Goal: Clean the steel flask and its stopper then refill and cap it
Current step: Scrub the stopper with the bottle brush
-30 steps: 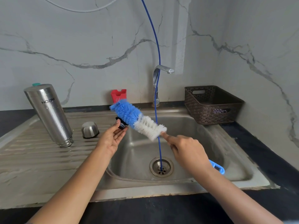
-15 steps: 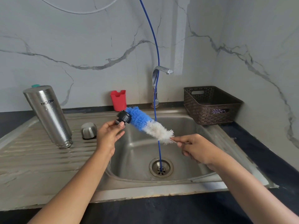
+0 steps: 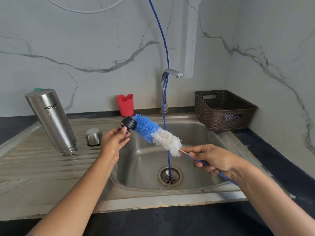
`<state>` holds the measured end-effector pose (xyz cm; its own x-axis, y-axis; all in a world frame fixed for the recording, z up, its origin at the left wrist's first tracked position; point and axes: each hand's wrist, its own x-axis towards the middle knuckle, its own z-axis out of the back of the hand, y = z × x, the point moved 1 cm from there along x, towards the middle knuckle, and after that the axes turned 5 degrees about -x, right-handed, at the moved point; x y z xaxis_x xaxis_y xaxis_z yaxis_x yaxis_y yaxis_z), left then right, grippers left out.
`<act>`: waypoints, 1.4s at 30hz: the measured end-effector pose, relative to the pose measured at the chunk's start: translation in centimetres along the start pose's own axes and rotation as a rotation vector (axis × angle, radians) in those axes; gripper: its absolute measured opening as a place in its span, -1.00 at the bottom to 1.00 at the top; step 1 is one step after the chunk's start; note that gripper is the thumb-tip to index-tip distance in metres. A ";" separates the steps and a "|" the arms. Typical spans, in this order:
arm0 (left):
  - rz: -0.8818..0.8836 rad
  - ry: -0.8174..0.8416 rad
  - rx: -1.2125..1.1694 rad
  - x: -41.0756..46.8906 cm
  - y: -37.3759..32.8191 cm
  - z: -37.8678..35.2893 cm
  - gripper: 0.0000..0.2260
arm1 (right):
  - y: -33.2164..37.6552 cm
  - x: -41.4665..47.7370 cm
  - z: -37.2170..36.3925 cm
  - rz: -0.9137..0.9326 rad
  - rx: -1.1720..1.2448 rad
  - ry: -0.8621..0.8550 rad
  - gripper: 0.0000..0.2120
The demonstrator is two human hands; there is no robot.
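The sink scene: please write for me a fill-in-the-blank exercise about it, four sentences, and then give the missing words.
1. The left hand holds the black ____ over the sink.
2. The right hand presses the blue tip of the ____ against it.
3. The steel flask stands upside down on the ____ of the sink.
4. The basket at the sink's right has the colour ____.

Missing words: stopper; bottle brush; drainboard; brown.
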<state>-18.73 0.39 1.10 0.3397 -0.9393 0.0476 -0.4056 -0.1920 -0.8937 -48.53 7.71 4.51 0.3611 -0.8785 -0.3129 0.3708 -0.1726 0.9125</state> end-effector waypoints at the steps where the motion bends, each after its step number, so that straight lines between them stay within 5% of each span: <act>1: 0.026 0.013 -0.006 -0.1 0.0 0.0 -0.93 | -0.1 0.0 0.1 -0.008 -0.003 0.011 -0.72; 12: 0.367 0.182 -0.160 -0.9 -0.4 -0.2 -0.78 | -0.7 1.9 1.8 -0.042 0.054 0.134 -0.70; 29: 0.454 0.237 -0.232 -1.2 -1.4 0.3 -0.66 | 0.0 1.8 3.3 -0.023 0.038 0.161 -0.70; 35: 0.442 0.243 -0.225 -1.2 -1.1 0.1 -0.73 | -0.5 1.4 2.8 0.032 0.026 0.079 -0.72; 42: 0.098 0.235 -0.065 -1.5 -0.5 -0.7 -0.87 | 0.7 1.8 1.4 0.244 0.078 -0.392 -0.78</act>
<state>-19.66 1.70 1.84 0.0924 -0.9931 0.0716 -0.4827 -0.1076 -0.8692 -48.76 5.38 4.97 0.0734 -0.9970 0.0225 0.2441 0.0398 0.9689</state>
